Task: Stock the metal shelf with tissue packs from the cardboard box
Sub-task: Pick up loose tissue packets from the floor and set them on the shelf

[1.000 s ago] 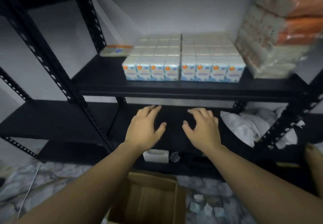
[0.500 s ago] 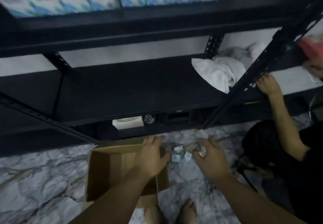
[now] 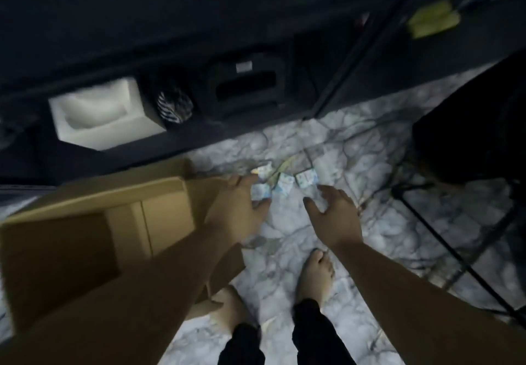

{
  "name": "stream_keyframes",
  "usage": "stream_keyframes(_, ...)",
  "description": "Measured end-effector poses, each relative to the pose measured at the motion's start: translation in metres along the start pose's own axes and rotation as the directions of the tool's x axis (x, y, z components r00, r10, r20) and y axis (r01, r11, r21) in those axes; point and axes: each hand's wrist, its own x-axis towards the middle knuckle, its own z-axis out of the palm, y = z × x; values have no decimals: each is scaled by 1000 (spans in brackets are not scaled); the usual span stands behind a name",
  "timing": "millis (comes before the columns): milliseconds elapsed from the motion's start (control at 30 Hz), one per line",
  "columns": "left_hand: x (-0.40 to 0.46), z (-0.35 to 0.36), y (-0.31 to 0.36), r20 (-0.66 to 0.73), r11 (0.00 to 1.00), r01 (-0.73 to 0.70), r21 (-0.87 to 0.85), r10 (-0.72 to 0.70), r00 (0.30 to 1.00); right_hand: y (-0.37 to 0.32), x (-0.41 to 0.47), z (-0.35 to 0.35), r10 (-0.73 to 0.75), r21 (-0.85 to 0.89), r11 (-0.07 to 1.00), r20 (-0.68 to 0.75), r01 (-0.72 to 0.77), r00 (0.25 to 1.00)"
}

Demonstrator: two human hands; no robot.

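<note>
Cardboard box [image 3: 94, 239] lay open on floor [image 3: 370, 222] just left of left hand [image 3: 242, 208], inside bare as far as seen. Left hand pinched a tissue pack [image 3: 260, 192]; right hand [image 3: 333, 214] spread, touching another. More packs [image 3: 306, 179] just beyond the fingertips.

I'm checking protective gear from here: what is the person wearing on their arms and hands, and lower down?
Nothing on either arm: both forearms are bare up to the frame edge, with no sleeves showing. The left hand and right hand have no gloves, and no rings, watch or bands can be made out in the blurry view. Lower down, dark trouser legs end above bare feet; no shoes.
</note>
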Motion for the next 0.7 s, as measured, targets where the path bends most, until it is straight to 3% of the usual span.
stream_keyframes(367, 179, 130, -79, -33, 989, 112, 99, -109, 993, 72, 160, 139, 76, 91, 992, 71, -82, 995)
stream_keyframes(533, 216, 159, -99, 2, 981, 134, 142, -135, 991, 81, 185, 190, 128, 63, 989, 50, -131, 991)
stream_keyframes(700, 225, 177, -114, -84, 980, 139, 139, -128, 988, 81, 188, 216, 134, 55, 990, -9, -133, 991)
